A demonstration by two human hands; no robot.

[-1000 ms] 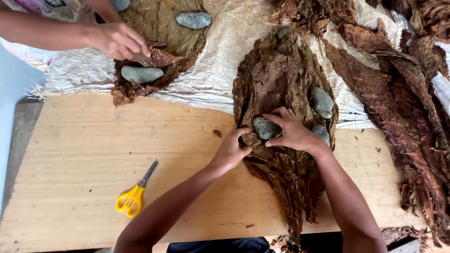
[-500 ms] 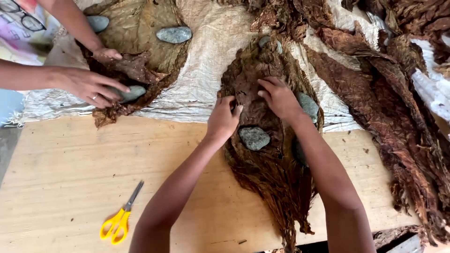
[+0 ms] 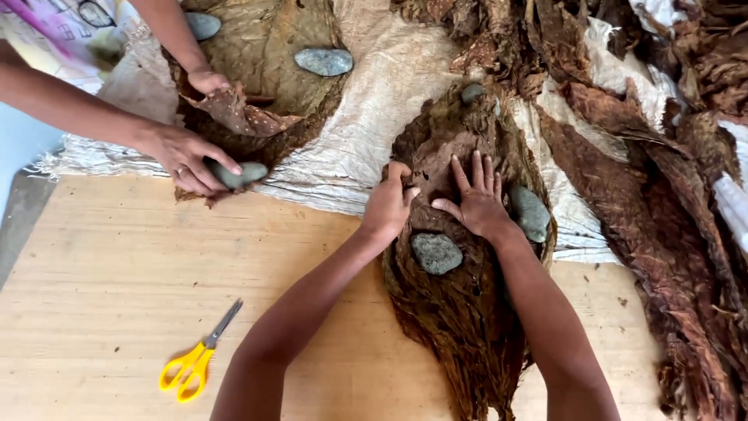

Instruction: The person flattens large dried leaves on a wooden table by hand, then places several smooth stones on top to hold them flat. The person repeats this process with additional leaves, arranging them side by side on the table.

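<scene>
Left hand: the left hand pressed the leaf stack, fingers curled together, gripping nothing.
Right hand: the right hand lay flat on it, fingers spread.
Stack: on the wooden table, partly over pale cloth.
Stone: a grey stone sat just below both hands.
Scissors: yellow scissors lay well apart.

Both bare forearms come up from the bottom edge and angle in toward each other. The left hand is kinda curled, fingers bent and tucked with the knuckles up. The right hand is flat, palm down, fingers spread and pointing away, thumb stuck out toward the left one.
</scene>
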